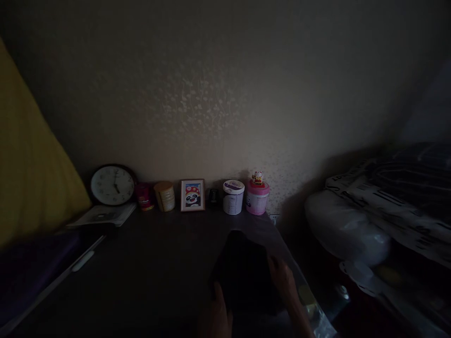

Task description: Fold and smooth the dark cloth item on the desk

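A black, soft-looking item (244, 272), likely fabric, stands up in a rough peak near the right side of the dark table. Its kind cannot be made out in the dim light. Low in the picture, my left hand (220, 312) is closed at its lower left edge with the thumb on the near side. My right hand (282, 277) grips its right edge, fingers bent around it. The fingertips of both hands are partly lost in shadow.
Along the wall stand a round clock (112, 185), a magenta container (144, 197), a wooden-lidded jar (165, 197), a framed panda picture (192, 195), a white tub (233, 198) and a pink tub (257, 201) bearing a cat figurine (257, 177). Bedding (398, 197) lies right.
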Available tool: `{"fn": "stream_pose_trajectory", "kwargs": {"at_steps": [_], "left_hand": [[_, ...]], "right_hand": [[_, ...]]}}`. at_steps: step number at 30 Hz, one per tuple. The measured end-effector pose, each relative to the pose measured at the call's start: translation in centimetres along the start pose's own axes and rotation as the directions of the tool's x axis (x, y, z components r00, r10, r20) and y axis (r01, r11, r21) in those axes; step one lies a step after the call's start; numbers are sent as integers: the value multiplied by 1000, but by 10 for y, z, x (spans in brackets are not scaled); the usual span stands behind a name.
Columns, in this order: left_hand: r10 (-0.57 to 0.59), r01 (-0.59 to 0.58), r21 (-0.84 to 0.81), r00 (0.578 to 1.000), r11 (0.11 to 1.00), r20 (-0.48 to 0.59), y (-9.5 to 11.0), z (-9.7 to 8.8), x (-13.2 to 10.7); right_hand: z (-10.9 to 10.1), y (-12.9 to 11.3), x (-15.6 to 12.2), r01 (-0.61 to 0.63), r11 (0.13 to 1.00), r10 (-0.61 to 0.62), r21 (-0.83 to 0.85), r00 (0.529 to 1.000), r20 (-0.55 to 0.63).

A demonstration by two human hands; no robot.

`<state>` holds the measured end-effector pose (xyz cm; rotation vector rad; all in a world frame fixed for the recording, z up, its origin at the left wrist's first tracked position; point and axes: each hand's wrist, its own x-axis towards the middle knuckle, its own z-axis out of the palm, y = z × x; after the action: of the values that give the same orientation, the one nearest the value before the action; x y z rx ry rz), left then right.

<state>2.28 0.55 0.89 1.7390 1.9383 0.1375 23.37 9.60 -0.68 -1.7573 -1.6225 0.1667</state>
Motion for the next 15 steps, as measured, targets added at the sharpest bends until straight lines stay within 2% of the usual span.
{"fn": "stream_pose_trajectory", "kwargs": {"at_steps": [6,12,15], "left_hand": [[-1,1,13,1000,1000,-31,0,3,-2],[8,-7,11,999,1000,-35,-2,6,1],[6,-6,15,999,1000,-40,-1,5,1]], "right_hand": [[-3,-2,-28,-63,995,60,75,997,51],[-1,-14,-34,-236,952,223,196,971,87],[1,-24,-32,-224,921,196,320,973,119]]}}
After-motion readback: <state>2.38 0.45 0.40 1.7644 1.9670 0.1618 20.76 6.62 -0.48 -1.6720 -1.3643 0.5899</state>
